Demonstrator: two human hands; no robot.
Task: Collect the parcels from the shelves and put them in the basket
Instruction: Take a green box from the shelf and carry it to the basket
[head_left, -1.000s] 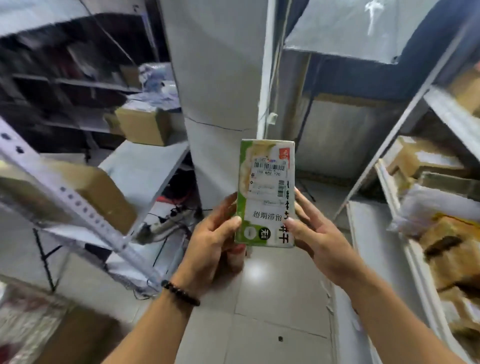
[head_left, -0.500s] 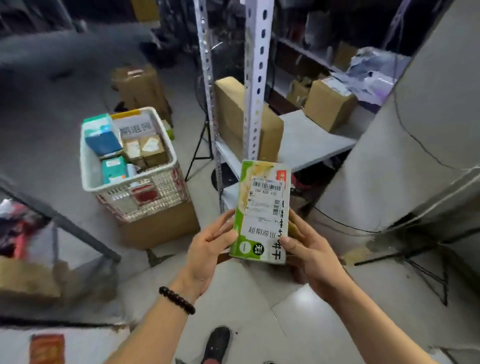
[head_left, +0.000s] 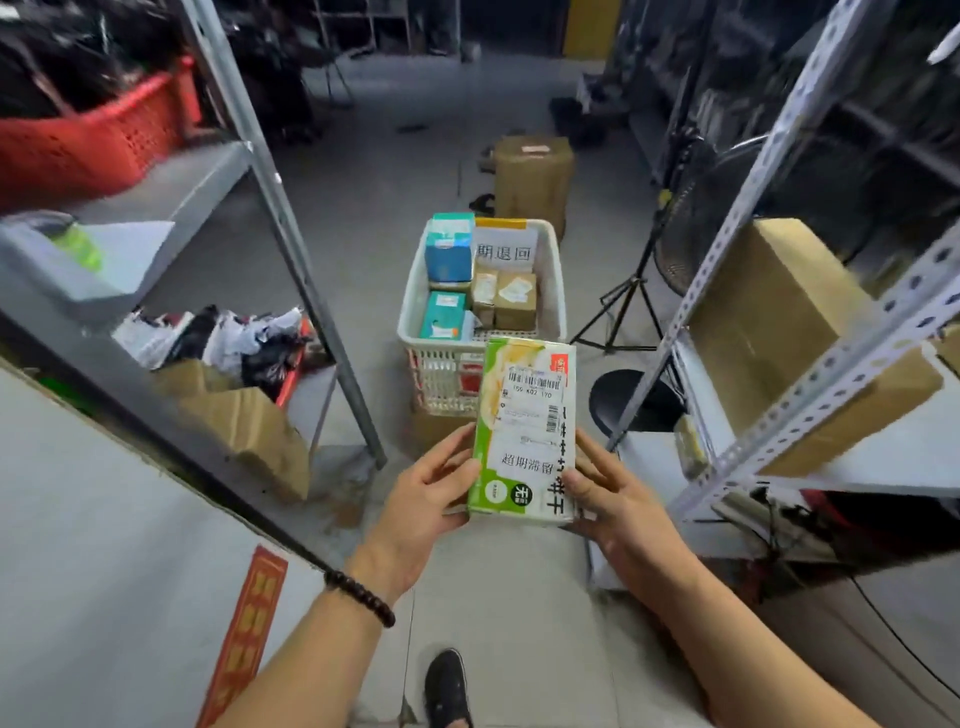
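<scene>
Since half a second ago the view has swung. The white plastic lattice basket (head_left: 410, 301) was at the middle left and now stands in the centre of the frame, just above the top edge of the parcel. The two hands keep the same hold as before.

The flat green and white cardboard parcel (head_left: 524, 431) is held upright in the lower centre of the frame, above the floor and nearer to the camera than the basket. Its front has a green strip on the left, black printed characters that read upside down, and a white shipping label with barcodes on the upper half.

The left hand (head_left: 421, 499) holds the lower left edge, with the thumb on the front. The right hand (head_left: 618, 499) holds the lower right edge in the same way. Each grip is clamped on the parcel. A black bead bracelet (head_left: 361, 597) sits on the left wrist.

Inside the basket lie teal boxes (head_left: 449, 249) and small brown cartons (head_left: 514, 301). A large brown cardboard box (head_left: 779, 332) lies on the grey metal shelf at the right.
</scene>
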